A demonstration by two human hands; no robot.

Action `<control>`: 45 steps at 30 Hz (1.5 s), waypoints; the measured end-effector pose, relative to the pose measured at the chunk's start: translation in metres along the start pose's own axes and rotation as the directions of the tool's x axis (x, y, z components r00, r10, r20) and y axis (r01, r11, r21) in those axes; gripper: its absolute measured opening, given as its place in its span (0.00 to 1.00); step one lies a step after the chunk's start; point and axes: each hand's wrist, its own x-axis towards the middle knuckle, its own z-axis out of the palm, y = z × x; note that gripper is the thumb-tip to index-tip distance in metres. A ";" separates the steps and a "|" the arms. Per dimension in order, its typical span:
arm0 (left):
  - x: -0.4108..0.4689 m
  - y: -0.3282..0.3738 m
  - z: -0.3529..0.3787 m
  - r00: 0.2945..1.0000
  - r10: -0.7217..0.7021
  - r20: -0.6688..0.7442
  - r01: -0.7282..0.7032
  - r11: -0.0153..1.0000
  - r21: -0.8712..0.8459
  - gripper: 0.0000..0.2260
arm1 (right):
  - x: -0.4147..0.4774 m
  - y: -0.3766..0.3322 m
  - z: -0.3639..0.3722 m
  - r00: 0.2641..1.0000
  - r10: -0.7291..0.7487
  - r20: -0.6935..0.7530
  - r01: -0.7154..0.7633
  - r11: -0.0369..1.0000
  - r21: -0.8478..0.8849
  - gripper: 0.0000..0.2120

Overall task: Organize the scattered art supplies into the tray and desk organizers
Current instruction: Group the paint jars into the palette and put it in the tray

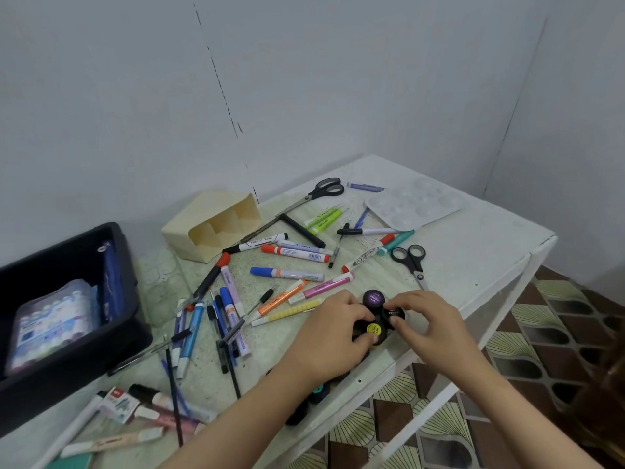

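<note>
At the front of the table [473, 238], our left hand [333, 336] curls round the yellow-lidded jar [373, 329]; our right hand [429, 323] pinches the black-lidded jar [395, 314]; the purple-lidded jar [373, 297] sits just behind.

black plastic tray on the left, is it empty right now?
No, a clear-wrapped pack of small bottles lies inside the black plastic tray.

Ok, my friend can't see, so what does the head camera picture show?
A left hand and right hand grip black poster paint jars at the edge of a white table. Markers and pens lie scattered beyond them, with a cream desk organizer tipped on its side and a black tray.
</note>
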 end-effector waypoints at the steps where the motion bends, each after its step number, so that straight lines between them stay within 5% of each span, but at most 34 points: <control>1: -0.001 0.000 0.002 1.000 -0.005 -0.015 0.005 1.000 0.005 0.14 | 0.000 0.001 0.000 1.000 -0.008 0.004 0.009 1.000 -0.017 0.12; 10: -0.008 0.003 0.012 0.990 -0.080 -0.114 0.084 0.996 0.030 0.15 | 0.005 0.003 -0.001 0.998 0.023 0.063 -0.016 0.994 -0.104 0.10; 18: -0.051 -0.025 0.010 0.991 -0.134 -0.026 0.136 0.983 0.123 0.41 | -0.002 0.000 -0.004 0.982 0.092 0.162 -0.105 0.992 0.068 0.19; 25: -0.072 -0.041 0.001 0.986 -0.128 -0.111 0.127 0.992 -0.012 0.35 | -0.001 0.003 0.003 0.964 0.079 0.252 -0.086 0.996 0.015 0.26; 34: -0.063 -0.061 -0.016 0.974 -0.219 -0.049 0.216 0.975 -0.059 0.35 | 0.018 0.000 0.025 0.968 0.092 0.235 -0.093 0.996 -0.008 0.26; 37: -0.062 -0.071 -0.033 0.963 -0.262 -0.067 0.245 0.950 -0.194 0.25 | 0.022 0.001 0.027 0.967 0.090 0.237 -0.092 0.996 -0.001 0.25; 42: -0.064 -0.118 -0.080 0.838 -0.399 -0.373 0.424 0.906 -0.018 0.18 | 0.021 0.003 0.029 0.972 0.060 0.228 -0.060 0.998 -0.006 0.23; 45: -0.066 -0.149 -0.095 0.768 -0.512 -0.386 0.570 0.820 0.047 0.20 | 0.019 0.002 0.031 0.980 0.057 0.190 -0.069 0.996 0.055 0.18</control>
